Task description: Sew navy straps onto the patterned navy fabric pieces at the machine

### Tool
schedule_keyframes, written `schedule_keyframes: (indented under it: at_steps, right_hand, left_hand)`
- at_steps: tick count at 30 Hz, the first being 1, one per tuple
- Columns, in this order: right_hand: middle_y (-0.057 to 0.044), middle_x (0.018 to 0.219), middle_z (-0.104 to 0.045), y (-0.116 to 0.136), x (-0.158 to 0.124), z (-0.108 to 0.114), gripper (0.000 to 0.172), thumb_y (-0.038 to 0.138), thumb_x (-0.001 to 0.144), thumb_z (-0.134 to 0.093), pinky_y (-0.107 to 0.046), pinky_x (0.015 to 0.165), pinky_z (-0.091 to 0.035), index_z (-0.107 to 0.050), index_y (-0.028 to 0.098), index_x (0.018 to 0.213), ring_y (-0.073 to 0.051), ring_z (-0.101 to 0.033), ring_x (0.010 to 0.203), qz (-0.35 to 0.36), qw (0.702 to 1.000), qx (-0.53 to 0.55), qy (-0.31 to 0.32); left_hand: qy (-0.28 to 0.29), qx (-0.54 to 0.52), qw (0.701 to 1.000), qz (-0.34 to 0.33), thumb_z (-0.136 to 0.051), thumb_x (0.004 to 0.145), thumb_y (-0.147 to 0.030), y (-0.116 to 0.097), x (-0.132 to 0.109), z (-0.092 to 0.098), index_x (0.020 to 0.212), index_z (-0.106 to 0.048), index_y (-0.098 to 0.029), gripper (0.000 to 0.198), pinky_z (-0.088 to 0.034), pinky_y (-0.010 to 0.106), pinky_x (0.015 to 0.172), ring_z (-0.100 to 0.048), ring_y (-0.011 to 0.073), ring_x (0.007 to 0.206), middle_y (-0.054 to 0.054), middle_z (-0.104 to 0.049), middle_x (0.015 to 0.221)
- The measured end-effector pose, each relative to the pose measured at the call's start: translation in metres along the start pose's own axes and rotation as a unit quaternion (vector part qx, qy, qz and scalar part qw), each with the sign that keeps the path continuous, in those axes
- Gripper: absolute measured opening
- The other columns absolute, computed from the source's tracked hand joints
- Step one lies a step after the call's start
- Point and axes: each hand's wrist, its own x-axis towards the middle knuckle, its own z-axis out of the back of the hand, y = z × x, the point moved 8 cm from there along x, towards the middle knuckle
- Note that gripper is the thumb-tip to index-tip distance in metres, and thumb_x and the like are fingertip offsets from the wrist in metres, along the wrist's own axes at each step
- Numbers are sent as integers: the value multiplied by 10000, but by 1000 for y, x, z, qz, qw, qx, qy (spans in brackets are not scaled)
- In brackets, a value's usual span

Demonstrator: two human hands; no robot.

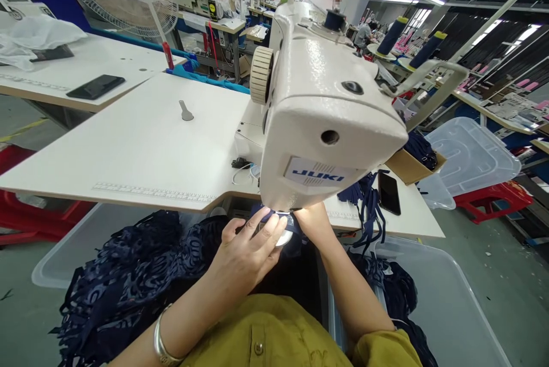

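The table (141,138) carries the sewing machine (330,104), whose head overhangs the notched front edge. Below that edge, a clear bin (54,261) stands on the left, heaped with navy garments (141,275); another bin (461,292) is on the right.

The left hand (253,244) reaches in from the left, fingers stretched forward and close together, tips on the navy cloth (293,225) beneath the machine head; whether they pinch it I cannot tell. The cloth lies between both hands, just right of the left fingertips and just left of the right hand (315,221), whose fingers are hidden. Its long axis is too covered to judge, and neither hand is clearly nearer.

Navy straps (369,210) hang over the front edge, beside a phone (389,192) near the table's right edge.
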Motion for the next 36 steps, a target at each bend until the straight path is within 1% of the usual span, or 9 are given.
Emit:
schedule_keyframes:
  at_steps: [7,14,20,23,26,29,32,34,36]
  right_hand:
    - [11,586,-521,-2,4,-4,69,219,768,-547,-322,658,-462,-611,220,742,-189,-535,690,6,1000,17,13]
    - [12,590,-522,-1,4,-5,81,223,776,-536,-329,674,-460,-610,220,745,-189,-530,684,10,1000,11,18]
    - [7,636,-538,-5,1,-6,85,214,783,-523,-324,701,-450,-606,205,775,-185,-528,701,13,1000,21,-14]
    - [13,641,-527,-5,0,-9,78,229,794,-519,-318,722,-450,-592,202,794,-180,-524,705,8,999,39,-26]
    - [12,681,-517,-9,-4,-7,73,257,807,-517,-311,759,-448,-555,200,780,-170,-518,717,-1,995,60,-74]
    - [5,748,-522,-28,-12,-1,124,320,846,-500,-300,786,-442,-515,203,808,-165,-520,757,-18,985,101,-142]
    - [-10,835,-528,-71,-23,0,208,417,870,-469,-299,813,-434,-491,211,882,-172,-516,822,-68,966,155,-196]
    - [-23,861,-530,-108,-28,-9,260,468,858,-458,-326,848,-430,-488,212,892,-187,-508,862,-119,956,176,-201]
    - [-40,873,-559,-138,-33,-26,289,490,822,-487,-369,882,-428,-512,206,872,-208,-520,898,-154,954,194,-167]
  left_hand:
    - [-5,16,1000,7,-551,883,-281,-1,-1,-2,1216,-585,-239,337,-285,390,914,-589,226,1115,32,-673,1175]
    - [-14,14,1000,6,-571,871,-274,-2,-2,-2,1236,-569,-227,369,-297,384,897,-584,229,1126,29,-672,1175]
    - [-28,15,999,3,-551,881,-264,-3,-2,-1,1213,-585,-238,335,-314,375,864,-598,231,1099,27,-681,1157]
    - [-45,13,999,18,-536,893,-268,0,-3,1,1207,-588,-216,322,-333,371,839,-600,234,1091,30,-687,1146]
    - [-51,3,998,25,-531,899,-269,1,-3,2,1230,-571,-209,338,-341,373,853,-597,233,1102,38,-682,1156]
    - [-63,7,997,35,-548,892,-278,2,-2,5,1218,-585,-227,333,-333,384,882,-606,236,1087,38,-691,1133]
    - [-63,10,997,37,-538,901,-280,1,-1,6,1193,-606,-231,304,-327,390,893,-610,236,1081,44,-693,1131]
    - [-62,11,998,26,-532,905,-280,0,-1,6,1186,-609,-223,297,-332,390,884,-611,238,1078,46,-690,1141]
    - [-60,13,998,11,-533,903,-273,-2,-1,6,1190,-605,-212,302,-339,391,875,-610,242,1083,42,-689,1145]
